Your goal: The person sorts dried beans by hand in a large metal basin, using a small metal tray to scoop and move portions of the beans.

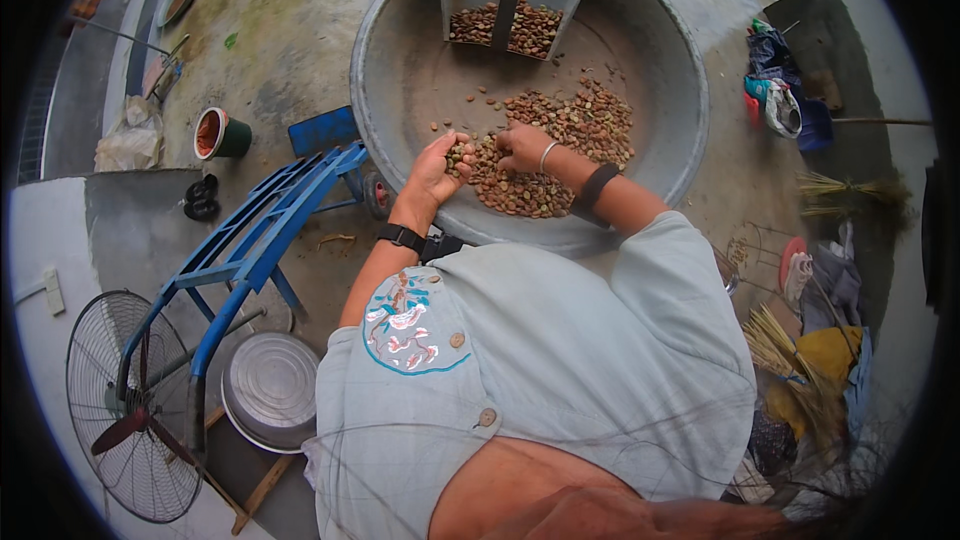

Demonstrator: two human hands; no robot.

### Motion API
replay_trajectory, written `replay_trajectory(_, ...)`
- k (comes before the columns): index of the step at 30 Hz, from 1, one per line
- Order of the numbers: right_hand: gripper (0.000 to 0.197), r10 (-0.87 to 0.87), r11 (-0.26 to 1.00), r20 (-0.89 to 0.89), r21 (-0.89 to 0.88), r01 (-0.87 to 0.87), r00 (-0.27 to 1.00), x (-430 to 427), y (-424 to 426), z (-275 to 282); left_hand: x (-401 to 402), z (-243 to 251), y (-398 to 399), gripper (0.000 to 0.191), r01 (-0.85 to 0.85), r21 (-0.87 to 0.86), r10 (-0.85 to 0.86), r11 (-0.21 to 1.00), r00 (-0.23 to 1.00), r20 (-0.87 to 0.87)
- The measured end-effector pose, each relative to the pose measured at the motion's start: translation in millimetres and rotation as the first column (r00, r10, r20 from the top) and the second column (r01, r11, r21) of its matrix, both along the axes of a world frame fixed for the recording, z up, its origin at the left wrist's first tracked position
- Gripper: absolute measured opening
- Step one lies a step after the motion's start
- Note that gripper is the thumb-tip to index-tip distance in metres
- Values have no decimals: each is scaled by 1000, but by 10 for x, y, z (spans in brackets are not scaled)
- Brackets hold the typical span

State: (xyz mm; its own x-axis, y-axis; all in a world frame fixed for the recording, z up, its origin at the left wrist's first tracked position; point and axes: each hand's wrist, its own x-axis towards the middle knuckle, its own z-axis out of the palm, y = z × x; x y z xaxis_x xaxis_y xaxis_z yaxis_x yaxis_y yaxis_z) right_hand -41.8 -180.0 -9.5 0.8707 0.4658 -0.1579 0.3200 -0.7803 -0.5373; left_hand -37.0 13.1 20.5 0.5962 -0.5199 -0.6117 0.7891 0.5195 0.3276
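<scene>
A large round metal basin (397, 82) lies before me, with a pile of brown and greenish dried broad beans (574, 116) on its floor. My left hand (442, 165) is cupped, palm up, over the near left side of the pile and holds a small heap of beans (456, 156). Close beside it, my right hand (523, 147) reaches down to the pile with bent fingers; its fingertips are partly hidden, so whether it grips any beans is unclear. At the basin's far side stands a metal-framed container (504, 11) with more beans inside.
At my left are a blue hand truck (251, 240), a large wire-caged fan (135, 405), an upturned metal pot (271, 382) and a green bucket (234, 136). Along the right wall are a blue dustpan (814, 125), straw brooms (847, 186) and heaped cloths (829, 352).
</scene>
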Motion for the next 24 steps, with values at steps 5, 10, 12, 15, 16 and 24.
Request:
replay_trajectory(5, 19, 167, 986, -111, 50, -162, 980, -79, 18, -67, 6, -3, 2, 17, -8, -20, 9, 1000, 1000, 8)
replay_trajectory(10, 16, 4, 968, -751, 169, 187, 661, 19, -291, 388, -12, -24, 4, 17, -14, -30, 14, 999, 1000, -1)
replay_trajectory(12, 19, 5, 878, -844, 260, 402, 536, 0, -403, 342, -6, -16, 6, 18, -4, -23, 4, 1000, 1000, -8)
replay_trajectory(15, 29, 144, 654, -935, 336, 678, 324, 5, -509, 346, 0, -16, -7, 19, -1, 1, 1, 1000, 1000, -6)
replay_trajectory(16, 30, 191, 580, -937, 349, 736, 294, -5, -512, 366, -1, -14, -8, 19, 1, 1, -1, 1000, 1000, -6)
replay_trajectory(24, 31, 374, 360, -880, 428, 829, 293, -43, -523, 421, -28, 104, -37, 23, 23, 90, -28, 996, 998, 51)
